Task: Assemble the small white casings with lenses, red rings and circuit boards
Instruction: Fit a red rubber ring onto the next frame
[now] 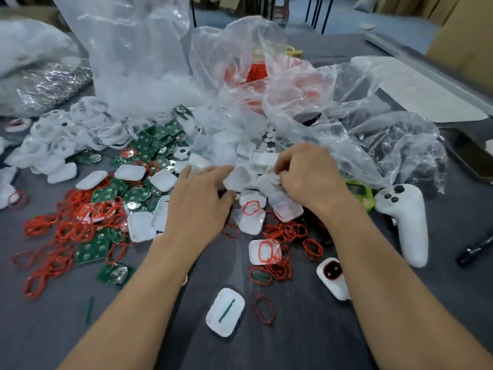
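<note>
Both my hands work in a heap of small white casings (248, 220) at the table's middle. My left hand (198, 201) holds one white casing (237, 178) by its left edge, fingers curled round it. My right hand (306, 174) pinches the same casing from the right, fingers bent over it. Red rings (72, 222) lie scattered to the left and also near centre (277, 263). Green circuit boards (149, 150) are piled at the left. Small round white lenses (269, 141) lie beyond my hands. One casing with a red ring fitted (332, 279) lies at the lower right.
Crumpled clear plastic bags (306, 102) rise behind the heap, one holding red parts. A white handheld controller (405, 225) lies right of my right arm, beside a green device (358, 193). A lone casing (225, 311) lies near the front on the grey table (306, 343).
</note>
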`<state>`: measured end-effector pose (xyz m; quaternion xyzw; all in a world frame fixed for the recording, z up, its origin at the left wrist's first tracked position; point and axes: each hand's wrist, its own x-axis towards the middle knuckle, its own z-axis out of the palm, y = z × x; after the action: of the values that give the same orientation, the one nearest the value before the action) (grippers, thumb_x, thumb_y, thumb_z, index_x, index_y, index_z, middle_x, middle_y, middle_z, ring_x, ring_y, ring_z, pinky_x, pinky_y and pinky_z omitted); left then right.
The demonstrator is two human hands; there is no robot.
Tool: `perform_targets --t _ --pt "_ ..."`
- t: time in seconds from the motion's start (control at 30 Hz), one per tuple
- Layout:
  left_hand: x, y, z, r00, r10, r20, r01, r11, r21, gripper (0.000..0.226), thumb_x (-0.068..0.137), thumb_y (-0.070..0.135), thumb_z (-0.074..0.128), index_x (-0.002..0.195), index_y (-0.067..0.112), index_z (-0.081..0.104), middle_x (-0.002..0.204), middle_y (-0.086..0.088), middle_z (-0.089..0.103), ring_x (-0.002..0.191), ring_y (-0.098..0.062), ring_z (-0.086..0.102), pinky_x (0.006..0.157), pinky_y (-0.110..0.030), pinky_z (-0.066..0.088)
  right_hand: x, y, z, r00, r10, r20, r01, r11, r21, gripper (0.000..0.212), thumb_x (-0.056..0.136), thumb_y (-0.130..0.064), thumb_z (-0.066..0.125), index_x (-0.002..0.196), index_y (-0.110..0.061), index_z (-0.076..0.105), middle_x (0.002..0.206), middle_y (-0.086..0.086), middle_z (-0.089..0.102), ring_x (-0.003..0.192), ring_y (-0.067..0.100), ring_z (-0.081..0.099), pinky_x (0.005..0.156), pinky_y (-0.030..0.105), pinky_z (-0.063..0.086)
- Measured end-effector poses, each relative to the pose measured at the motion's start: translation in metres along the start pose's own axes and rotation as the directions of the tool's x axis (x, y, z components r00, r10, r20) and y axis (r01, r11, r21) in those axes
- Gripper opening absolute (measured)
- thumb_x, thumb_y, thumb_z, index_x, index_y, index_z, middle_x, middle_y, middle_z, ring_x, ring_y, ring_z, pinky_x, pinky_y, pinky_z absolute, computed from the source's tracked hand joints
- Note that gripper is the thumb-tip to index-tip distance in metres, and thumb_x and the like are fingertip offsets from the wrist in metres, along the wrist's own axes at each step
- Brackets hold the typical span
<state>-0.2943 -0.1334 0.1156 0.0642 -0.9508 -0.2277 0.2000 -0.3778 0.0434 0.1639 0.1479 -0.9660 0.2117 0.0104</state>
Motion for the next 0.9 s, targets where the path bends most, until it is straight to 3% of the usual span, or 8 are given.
perform_targets --t 0.17,0.33,0.47,0.6,0.67,0.77,0.83,0.9 --pt "-0.003 0.003 -0.011 0.967 -0.202 -0.153 0.156 0.951 -0.267 0.044 0.078 0.037 0.072 0.122 0.042 0.071 0.112 0.013 0.076 0.113 -0.014 0.062 0.095 -0.028 0.047 0.007 -0.024 0.004 0.984 -0.130 0.118 0.076 0.922 0.380 0.029 0.082 -0.017 0.075 0.108 -0.030 0.077 0.094 -0.010 0.076 0.078 -0.001 0.068 0.080 0.021 0.057" --pt "-0.004 0.009 -0.021 0.970 -0.238 -0.058 0.161 0.798 -0.580 0.041 0.077 0.029 0.077 0.090 0.066 0.070 0.078 0.027 0.074 0.071 0.008 0.069 0.064 -0.010 0.051 -0.002 -0.041 0.033 0.993 -0.105 0.056 0.034 0.703 0.711 0.013 0.093 -0.013 0.066 0.087 -0.022 0.073 0.062 0.003 0.071 0.051 0.015 0.064 0.052 0.036 0.053" --pt "0.002 -0.001 -0.022 0.932 -0.361 -0.038 0.276 0.772 -0.573 0.029 0.078 0.025 0.083 0.073 0.053 0.075 0.067 0.021 0.073 0.062 0.002 0.069 0.060 -0.020 0.055 -0.008 -0.040 0.044 0.978 -0.125 0.166 -0.026 0.721 0.693 0.016 0.096 -0.019 0.063 0.086 -0.030 0.060 0.062 0.002 0.071 0.045 0.010 0.058 0.045 0.026 0.043" --pt "0.004 -0.015 -0.034 0.910 -0.398 -0.118 0.317 0.849 -0.422 0.017 0.088 0.038 0.076 0.103 0.045 0.078 0.092 0.036 0.072 0.091 0.020 0.061 0.080 0.000 0.042 -0.003 -0.037 0.041 0.968 -0.153 0.198 0.065 0.917 0.393 0.017 0.088 -0.024 0.069 0.072 -0.027 0.065 0.065 -0.005 0.070 0.054 0.005 0.059 0.054 0.023 0.043" --pt "0.009 -0.035 -0.043 0.885 -0.431 -0.176 0.368 0.879 -0.304 0.042 0.094 0.032 0.069 0.135 0.040 0.063 0.117 0.024 0.070 0.104 0.001 0.063 0.096 -0.020 0.047 0.000 -0.039 0.035 0.968 -0.164 0.189 0.098 0.945 0.313 0.009 0.081 -0.023 0.075 0.079 -0.030 0.071 0.073 -0.012 0.071 0.061 -0.004 0.058 0.055 0.011 0.038" --pt "0.012 -0.051 -0.044 0.891 -0.448 -0.071 0.438 0.891 -0.121 0.057 0.098 0.022 0.059 0.152 0.031 0.044 0.134 0.006 0.065 0.113 -0.026 0.061 0.099 -0.042 0.049 0.009 -0.056 0.033 0.980 -0.179 0.082 0.145 0.937 0.318 0.034 0.078 -0.007 0.072 0.097 -0.034 0.076 0.083 -0.018 0.068 0.066 -0.010 0.056 0.062 0.001 0.040" --pt "0.009 -0.054 -0.034 0.932 -0.361 -0.038 0.360 0.933 -0.020 0.051 0.095 0.018 0.061 0.145 0.028 0.054 0.128 0.000 0.067 0.112 -0.025 0.059 0.093 -0.034 0.043 0.022 -0.078 0.034 0.979 -0.197 0.056 0.172 0.939 0.298 0.036 0.082 0.000 0.066 0.099 -0.029 0.079 0.087 -0.017 0.070 0.069 -0.003 0.059 0.070 0.005 0.046" --pt "0.010 -0.057 -0.030 0.931 -0.358 -0.077 0.346 0.928 -0.136 0.053 0.090 0.011 0.069 0.139 0.029 0.061 0.118 0.009 0.069 0.102 -0.006 0.060 0.086 -0.013 0.041 0.037 -0.100 0.040 0.969 -0.228 0.097 0.204 0.956 0.210 0.031 0.088 -0.007 0.064 0.108 -0.026 0.078 0.104 -0.004 0.076 0.091 0.012 0.067 0.090 0.026 0.055"
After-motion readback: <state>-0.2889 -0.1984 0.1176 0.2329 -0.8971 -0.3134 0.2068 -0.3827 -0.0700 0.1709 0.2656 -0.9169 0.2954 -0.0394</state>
